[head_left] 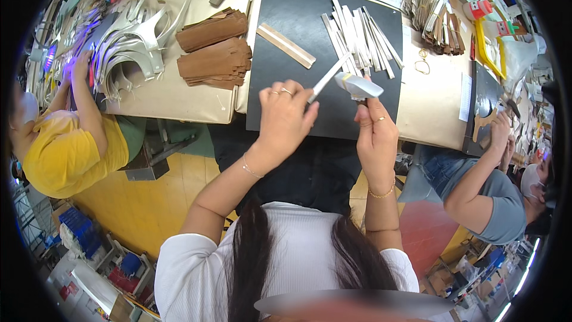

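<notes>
My left hand (285, 110) is closed, with thumb and fingers pinching the near end of a narrow white strip (331, 76). The strip slants up and right over a black board (271, 92). Close to its right, my right hand (376, 133) grips a pale, glossy, flattened piece (361, 86) with a yellowish band across it. Its exact kind I cannot make out. Just beyond both hands, several loose white strips (357, 33) lie in a fanned pile on the board. A brown strip with a white line along it (286, 46) rests apart, to their left.
Brown leather-like pieces (214, 62) stand stacked left of the board. White curved pieces (140, 39) are heaped farther left, by a person in yellow (77, 149). Bundled strips (432, 18) and rubber bands (422, 62) lie right. Another person (485, 203) works at the right.
</notes>
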The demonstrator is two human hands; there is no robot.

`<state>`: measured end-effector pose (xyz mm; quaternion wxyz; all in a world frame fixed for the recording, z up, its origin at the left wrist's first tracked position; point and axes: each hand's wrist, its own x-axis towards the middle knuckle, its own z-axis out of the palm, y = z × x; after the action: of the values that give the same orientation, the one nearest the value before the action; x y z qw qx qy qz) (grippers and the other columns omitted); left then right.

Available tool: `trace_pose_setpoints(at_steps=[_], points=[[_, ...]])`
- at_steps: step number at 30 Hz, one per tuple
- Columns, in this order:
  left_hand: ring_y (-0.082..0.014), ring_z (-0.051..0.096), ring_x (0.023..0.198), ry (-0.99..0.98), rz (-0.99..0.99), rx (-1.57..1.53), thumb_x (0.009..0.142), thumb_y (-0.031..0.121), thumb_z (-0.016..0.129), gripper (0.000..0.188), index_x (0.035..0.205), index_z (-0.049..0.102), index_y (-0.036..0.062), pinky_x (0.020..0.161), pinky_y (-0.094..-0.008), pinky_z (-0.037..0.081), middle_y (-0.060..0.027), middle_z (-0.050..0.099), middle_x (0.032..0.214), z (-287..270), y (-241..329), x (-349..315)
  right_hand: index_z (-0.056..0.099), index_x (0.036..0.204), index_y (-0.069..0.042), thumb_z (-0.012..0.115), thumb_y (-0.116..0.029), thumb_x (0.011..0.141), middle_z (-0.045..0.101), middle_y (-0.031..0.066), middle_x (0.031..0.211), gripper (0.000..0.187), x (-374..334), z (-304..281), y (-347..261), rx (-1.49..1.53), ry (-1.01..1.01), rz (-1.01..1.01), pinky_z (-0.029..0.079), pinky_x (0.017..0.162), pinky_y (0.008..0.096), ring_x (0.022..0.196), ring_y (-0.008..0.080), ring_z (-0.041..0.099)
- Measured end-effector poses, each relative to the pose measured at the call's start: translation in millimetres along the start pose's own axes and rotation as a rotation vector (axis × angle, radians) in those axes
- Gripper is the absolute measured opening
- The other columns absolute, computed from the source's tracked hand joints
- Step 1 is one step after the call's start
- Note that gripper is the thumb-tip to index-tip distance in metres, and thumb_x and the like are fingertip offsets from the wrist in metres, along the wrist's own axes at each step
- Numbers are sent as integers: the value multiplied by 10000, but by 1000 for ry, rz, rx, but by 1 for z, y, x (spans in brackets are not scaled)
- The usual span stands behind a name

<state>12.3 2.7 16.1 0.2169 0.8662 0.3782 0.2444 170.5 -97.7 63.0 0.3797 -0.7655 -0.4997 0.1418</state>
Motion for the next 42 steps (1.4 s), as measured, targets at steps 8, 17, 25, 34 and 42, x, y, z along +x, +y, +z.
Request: trace_pose_setpoints(at_steps=[8, 17, 25, 34, 42], points=[[-264, 588, 1250, -119, 306, -64, 878, 149, 731, 289, 1150, 704, 57, 1065, -460, 394, -102, 654, 1309, 6, 8, 10, 528, 1478, -72, 550, -110, 1055, 624, 129, 838, 425, -17, -20, 17, 91, 7, 224, 492, 661, 313, 679, 182, 560], [-235, 468, 1375, -96, 374, 310, 926, 316, 690, 441, 1300, 645, 88, 1073, -541, 308, -105, 537, 1473, 34, 0, 48, 555, 1438, -42, 532, -132, 1068, 585, 80, 790, 381, -20, -19, 20, 130, 5, 231, 444, 617, 277, 647, 132, 504], [-271, 453, 1376, 91, -16, 350, 977, 345, 633, 449, 1328, 622, 63, 1078, -518, 318, -136, 523, 1465, 19, -28, 63, 567, 1432, -24, 518, -154, 1079, 543, 9, 729, 380, -18, -17, 25, 109, 34, 193, 379, 551, 241, 614, 68, 448], [-341, 668, 1013, 7, 279, -85, 859, 128, 785, 241, 1072, 727, 33, 965, -455, 505, -133, 713, 1081, -1, -24, 20, 548, 1449, -34, 542, -114, 1060, 577, 68, 805, 397, -11, -8, 20, 162, -22, 182, 440, 631, 262, 673, 128, 506], [-274, 562, 1028, -9, 6, -52, 809, 134, 814, 309, 1100, 731, 73, 885, -400, 412, -69, 621, 1085, 1, -17, 23, 590, 1407, -52, 588, -101, 1031, 675, 141, 919, 379, -12, 0, 16, 111, -64, 130, 517, 709, 311, 735, 232, 623]])
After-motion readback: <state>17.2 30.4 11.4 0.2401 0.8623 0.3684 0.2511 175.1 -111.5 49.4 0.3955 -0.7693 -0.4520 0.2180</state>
